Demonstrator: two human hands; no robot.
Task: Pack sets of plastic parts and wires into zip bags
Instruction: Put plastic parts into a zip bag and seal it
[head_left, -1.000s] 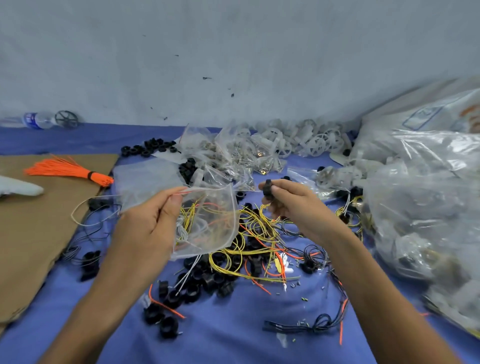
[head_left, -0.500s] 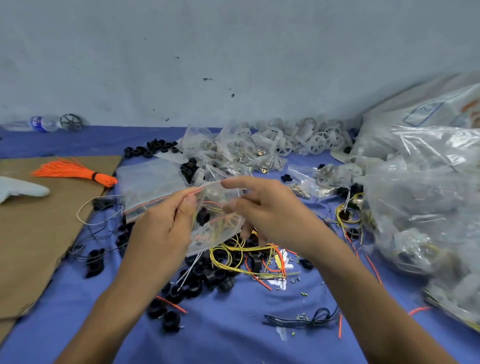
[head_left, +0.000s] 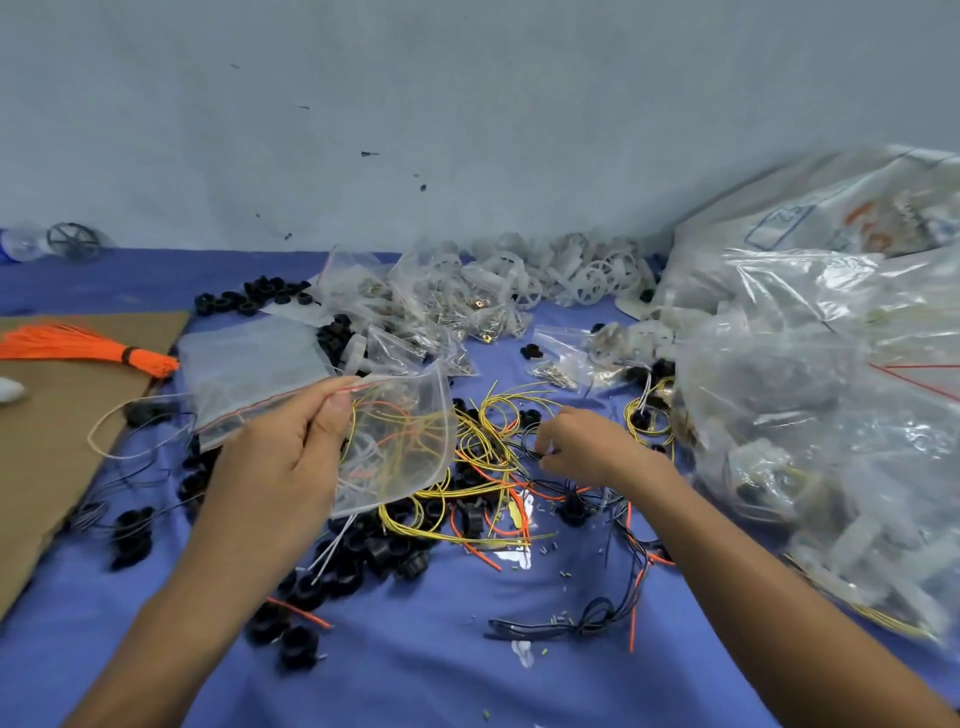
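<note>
Left hand (head_left: 280, 457) pinches the bag (head_left: 410, 452) at its rim. Right hand (head_left: 587, 447), at the bag's 3 o'clock, pinches a black wire (head_left: 527, 451).

Blue cloth (head_left: 415, 675), yellow and black wires (head_left: 484, 442), black rings (head_left: 384, 552), orange tassel (head_left: 78, 343), brown cardboard (head_left: 52, 441), clear bag (head_left: 410, 415).

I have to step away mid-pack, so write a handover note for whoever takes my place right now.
Left hand: pinches the zip bag by its top edge, holding it above the table.
Right hand: down in the wire pile, fingertips at thin black wires; whether it grips one is unclear.
Done: yellow and orange wires are in the bag.
Left: probably add a black wire, check the set, then seal the bag.
Supplies: black parts lie below the bag, empty bags behind it.
</note>
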